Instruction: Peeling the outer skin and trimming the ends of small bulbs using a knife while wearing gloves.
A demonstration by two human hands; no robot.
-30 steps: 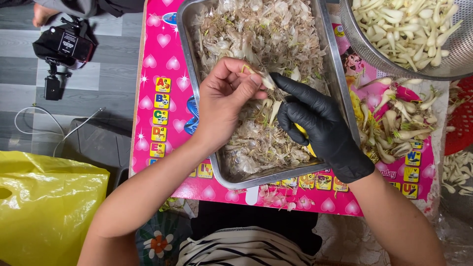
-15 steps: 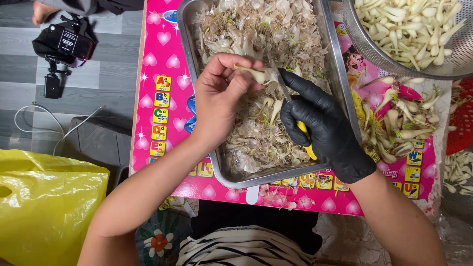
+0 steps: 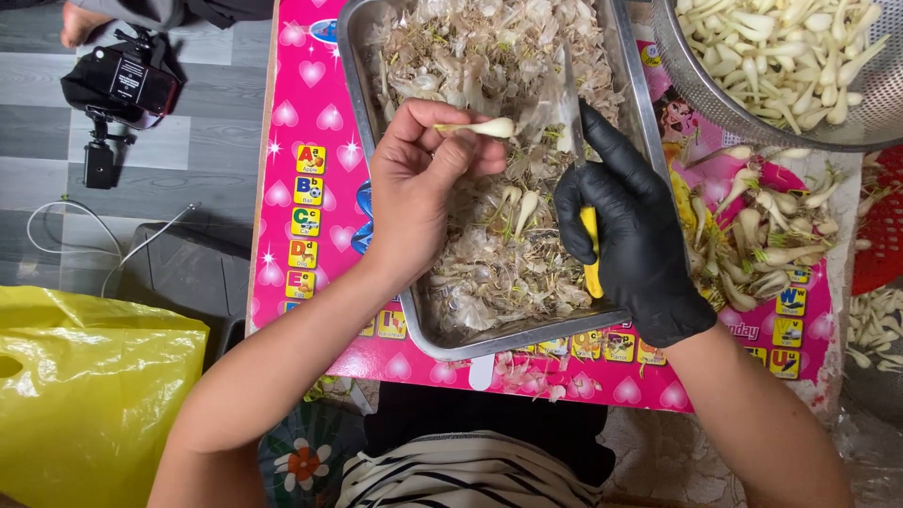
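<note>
Over a metal tray (image 3: 632,85) of peelings, our bare left hand (image 3: 414,188) pinches a peeled white bulb (image 3: 480,127) while our black-gloved right hand (image 3: 630,235) grips a yellow-handled knife (image 3: 591,254).

A tray (image 3: 632,94) sits on a table (image 3: 310,141), peelings (image 3: 489,56) in it. Over the tray, the left hand (image 3: 414,188) lies left of the right hand (image 3: 625,216). A colander (image 3: 701,89) is right of the tray; a bag (image 3: 85,395) and camera (image 3: 118,85) lie left of the table.

Yellow plastic bag (image 3: 85,395), black camera (image 3: 120,83) on grey floor (image 3: 188,150), red basket (image 3: 884,226).
</note>
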